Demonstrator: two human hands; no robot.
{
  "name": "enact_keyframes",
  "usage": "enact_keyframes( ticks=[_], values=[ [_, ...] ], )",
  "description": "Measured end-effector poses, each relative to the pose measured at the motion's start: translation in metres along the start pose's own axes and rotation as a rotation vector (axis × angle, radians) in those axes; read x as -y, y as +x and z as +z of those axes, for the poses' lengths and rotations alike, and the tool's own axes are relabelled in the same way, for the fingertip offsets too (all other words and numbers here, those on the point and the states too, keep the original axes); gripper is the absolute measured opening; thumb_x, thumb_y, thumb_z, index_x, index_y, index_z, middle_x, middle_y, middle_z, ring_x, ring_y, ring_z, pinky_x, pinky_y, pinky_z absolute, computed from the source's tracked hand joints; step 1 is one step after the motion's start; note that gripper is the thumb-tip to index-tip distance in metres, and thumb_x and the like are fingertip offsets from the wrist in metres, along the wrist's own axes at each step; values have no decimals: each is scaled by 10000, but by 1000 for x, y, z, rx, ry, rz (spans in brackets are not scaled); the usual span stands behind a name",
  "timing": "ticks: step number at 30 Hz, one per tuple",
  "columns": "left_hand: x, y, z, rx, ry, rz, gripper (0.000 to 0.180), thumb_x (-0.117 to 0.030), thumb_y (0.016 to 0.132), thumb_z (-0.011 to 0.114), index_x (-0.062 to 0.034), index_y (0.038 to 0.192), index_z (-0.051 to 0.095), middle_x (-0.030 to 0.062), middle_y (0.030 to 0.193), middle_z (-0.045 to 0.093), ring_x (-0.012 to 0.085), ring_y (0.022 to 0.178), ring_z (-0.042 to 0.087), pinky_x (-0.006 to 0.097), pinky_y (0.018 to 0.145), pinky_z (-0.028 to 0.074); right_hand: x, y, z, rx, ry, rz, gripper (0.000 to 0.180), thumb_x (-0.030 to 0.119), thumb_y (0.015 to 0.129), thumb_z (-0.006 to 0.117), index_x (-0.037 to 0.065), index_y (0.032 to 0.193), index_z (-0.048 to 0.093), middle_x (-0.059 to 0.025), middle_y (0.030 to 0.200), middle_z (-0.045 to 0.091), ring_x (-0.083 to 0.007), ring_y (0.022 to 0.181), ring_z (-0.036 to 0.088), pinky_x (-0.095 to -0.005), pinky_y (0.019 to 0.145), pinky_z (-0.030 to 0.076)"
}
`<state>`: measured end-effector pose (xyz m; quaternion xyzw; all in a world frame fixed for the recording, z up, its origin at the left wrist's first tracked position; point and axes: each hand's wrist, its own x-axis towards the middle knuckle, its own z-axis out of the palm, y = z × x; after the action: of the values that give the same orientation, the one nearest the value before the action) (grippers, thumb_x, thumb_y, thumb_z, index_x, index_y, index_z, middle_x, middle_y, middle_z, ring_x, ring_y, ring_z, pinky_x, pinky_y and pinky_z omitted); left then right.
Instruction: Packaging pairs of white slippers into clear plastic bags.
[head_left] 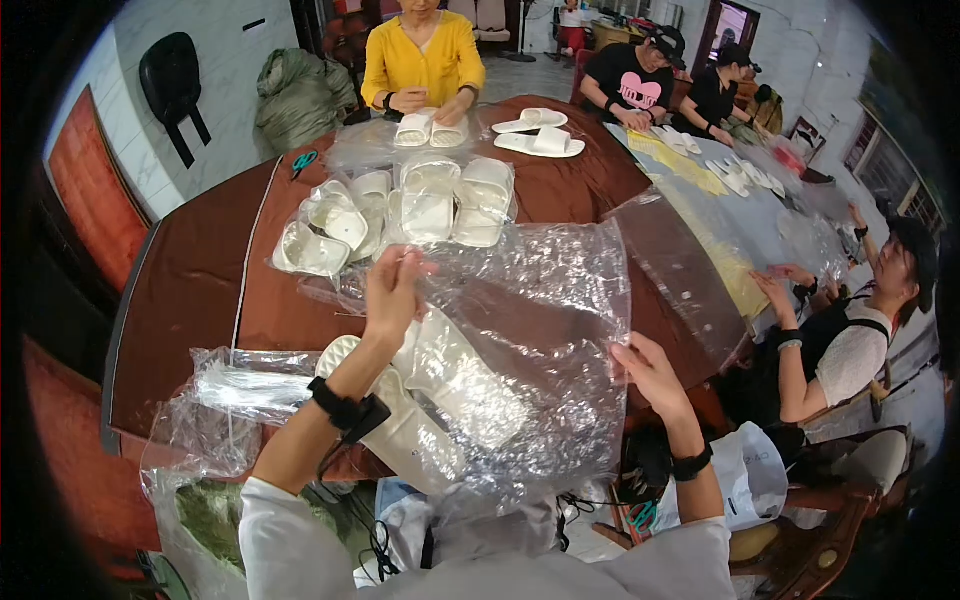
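Note:
A large clear plastic bag [560, 300] is stretched between my two hands over the near edge of the table. My left hand [390, 300] is raised, its fingertips pinched on the film at the bag's upper left. On the right side, my right hand [652, 372] grips the bag's edge between thumb and fingers. A pair of white slide slippers [475, 390] shows at the bag's left part, beneath my left forearm. Whether both slippers lie fully inside the film, I cannot tell. Each wrist wears a black band.
Bagged white slippers [428, 200] are grouped beyond my hands. Loose slippers [540, 145] lie farther back. Folded clear bags [250, 385] are at the left, teal scissors [305, 162] at the far left. A person in yellow [425, 60] handles slippers opposite; others work at a table on the right.

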<state>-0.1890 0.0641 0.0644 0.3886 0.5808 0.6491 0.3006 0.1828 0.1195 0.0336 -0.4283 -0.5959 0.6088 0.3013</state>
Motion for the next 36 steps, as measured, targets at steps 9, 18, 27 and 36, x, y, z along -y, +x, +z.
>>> enact_keyframes(
  ticks=[9, 18, 27, 36],
  values=[
    [55, 26, 65, 178, 324, 69, 156, -151, 981, 556, -21, 1033, 625, 83, 785, 688, 166, 528, 670, 287, 427, 529, -47, 37, -83, -304, -268, -219, 147, 147, 966, 595, 11, 910, 585, -35, 738, 580, -98, 627, 551, -251, 558, 457],
    [84, 21, 105, 239, 48, -491, 159, -130, 935, 598, -20, 1036, 656, 61, 832, 655, 164, 580, 653, 344, 523, 622, -4, 9, -43, -392, -851, -497, 518, 315, 919, 654, -33, 1269, 496, -261, 1263, 512, -415, 1161, 484, -455, 1003, 389],
    [102, 32, 117, 279, 99, -525, 177, -163, 975, 584, -17, 1073, 578, 85, 928, 628, 239, 672, 685, 400, 597, 623, -45, -41, 37, 156, -1265, -431, 833, 539, 868, 638, 140, 1521, 309, -228, 1556, 241, -459, 1438, 195, -654, 1119, 182],
    [97, 33, 103, 300, -16, -606, 292, -153, 946, 622, 25, 1170, 562, 136, 950, 650, 263, 698, 702, 390, 580, 626, -47, -24, -11, 232, -1192, -512, 777, 541, 840, 651, 227, 1492, 370, -168, 1565, 274, -399, 1459, 204, -640, 1135, 158]
  ],
)
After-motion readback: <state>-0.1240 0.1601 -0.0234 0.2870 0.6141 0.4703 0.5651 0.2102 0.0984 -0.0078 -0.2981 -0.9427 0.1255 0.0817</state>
